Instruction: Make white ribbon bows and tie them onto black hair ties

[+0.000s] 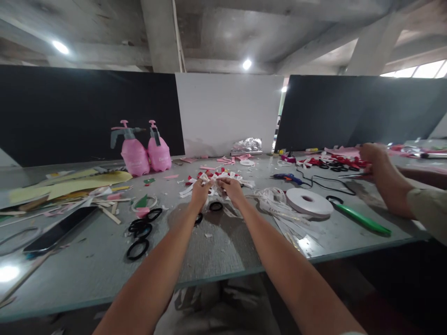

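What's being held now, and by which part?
Left grip and right grip appear to pinch a small, pale, ribbon-like strip; which part cannot be told.

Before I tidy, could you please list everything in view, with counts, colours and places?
Table: one, grey, foreground
Spray bottles: two, pink, back left
Sheets: several, yellow, left
Phone: one, black, left
Rings: several, black, front left
Ribbon roll: one, white, right
Loose ribbon: uncounted, white, beside roll
Glue gun: one, blue and orange, back right
Slim item: one, green, front right
Ribbon pieces: many, red and white, centre
Panels: several, black and white, behind
Lights: at least two, white, ceiling
Co-worker's hand: at least one, bare, far right
Left hand: one, bare, centre
Right hand: one, bare, centre
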{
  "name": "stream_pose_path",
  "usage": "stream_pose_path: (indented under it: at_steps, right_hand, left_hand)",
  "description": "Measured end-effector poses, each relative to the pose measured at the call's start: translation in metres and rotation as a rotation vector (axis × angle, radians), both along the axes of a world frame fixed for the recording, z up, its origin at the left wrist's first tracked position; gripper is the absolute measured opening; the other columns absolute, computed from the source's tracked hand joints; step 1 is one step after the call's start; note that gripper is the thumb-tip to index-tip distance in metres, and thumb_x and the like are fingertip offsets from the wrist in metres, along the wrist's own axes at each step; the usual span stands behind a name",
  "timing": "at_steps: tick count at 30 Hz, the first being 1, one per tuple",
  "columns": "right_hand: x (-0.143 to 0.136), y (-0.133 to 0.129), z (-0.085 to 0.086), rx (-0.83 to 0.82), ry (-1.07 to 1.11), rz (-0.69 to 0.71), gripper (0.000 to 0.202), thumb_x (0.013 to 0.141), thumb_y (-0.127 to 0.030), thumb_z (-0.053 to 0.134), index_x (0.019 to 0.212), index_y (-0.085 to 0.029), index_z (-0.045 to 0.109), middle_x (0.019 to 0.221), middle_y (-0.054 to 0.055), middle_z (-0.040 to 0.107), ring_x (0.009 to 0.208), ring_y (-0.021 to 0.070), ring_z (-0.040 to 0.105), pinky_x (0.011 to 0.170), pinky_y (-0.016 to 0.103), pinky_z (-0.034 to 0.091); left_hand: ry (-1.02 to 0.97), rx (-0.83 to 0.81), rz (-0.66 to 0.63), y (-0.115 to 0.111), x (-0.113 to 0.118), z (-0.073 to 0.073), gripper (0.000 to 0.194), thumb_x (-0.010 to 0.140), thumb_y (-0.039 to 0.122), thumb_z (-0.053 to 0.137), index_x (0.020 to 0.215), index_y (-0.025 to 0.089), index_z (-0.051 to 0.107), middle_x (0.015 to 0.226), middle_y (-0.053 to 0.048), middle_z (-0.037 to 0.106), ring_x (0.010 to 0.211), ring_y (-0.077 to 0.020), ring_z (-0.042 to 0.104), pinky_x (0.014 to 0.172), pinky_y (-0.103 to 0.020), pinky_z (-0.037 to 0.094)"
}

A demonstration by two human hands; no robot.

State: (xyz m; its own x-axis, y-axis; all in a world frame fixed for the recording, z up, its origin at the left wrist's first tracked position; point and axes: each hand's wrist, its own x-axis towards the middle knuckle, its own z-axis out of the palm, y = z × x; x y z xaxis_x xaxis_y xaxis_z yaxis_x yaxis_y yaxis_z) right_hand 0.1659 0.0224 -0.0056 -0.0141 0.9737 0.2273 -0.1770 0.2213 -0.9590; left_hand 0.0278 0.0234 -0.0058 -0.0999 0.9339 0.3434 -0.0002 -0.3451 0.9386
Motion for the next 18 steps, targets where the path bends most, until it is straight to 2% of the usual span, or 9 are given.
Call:
stream_pose_path:
  at_steps: [4,9,13,18]
  right_hand:
    - [0.001,0.004,-0.002,0.022,0.067,-0.029,0.036,0.062,-0.037,0.069,0.093,-0.019,0.068,0.064,-0.004,0.059,0.056,0.0094,0.050,0.053,0.022,0.043]
    - [0.001,0.009,-0.005,0.010,0.199,-0.059,0.037,0.061,-0.041,0.071,0.091,-0.021,0.064,0.064,-0.006,0.055,0.052,0.0069,0.044,0.054,0.022,0.041]
    - [0.000,0.011,-0.005,0.063,0.163,-0.053,0.034,0.061,-0.042,0.072,0.086,-0.019,0.063,0.064,-0.005,0.057,0.052,0.0079,0.046,0.052,0.021,0.037]
    - [-0.002,0.006,-0.001,0.114,0.111,-0.015,0.033,0.065,-0.042,0.070,0.087,-0.019,0.063,0.070,-0.002,0.062,0.061,0.0106,0.053,0.059,0.023,0.041]
  left_hand:
    - [0.075,0.008,0.018,0.000,-0.003,-0.002,0.053,0.067,0.039,0.072,0.115,0.016,0.064,0.071,-0.001,0.062,0.055,-0.0099,0.051,0.050,-0.021,0.042]
    - [0.075,-0.005,-0.152,-0.004,0.000,-0.001,0.052,0.063,0.037,0.075,0.109,0.016,0.067,0.066,0.001,0.061,0.051,-0.0083,0.045,0.051,-0.021,0.038]
    - [0.038,-0.058,-0.100,-0.008,0.006,0.001,0.036,0.064,0.041,0.074,0.088,0.014,0.070,0.063,0.000,0.060,0.052,-0.0104,0.049,0.051,-0.023,0.038]
    - [0.054,-0.103,-0.075,-0.007,0.007,-0.001,0.030,0.061,0.040,0.076,0.072,0.014,0.066,0.057,-0.001,0.058,0.051,-0.0116,0.051,0.051,-0.023,0.038]
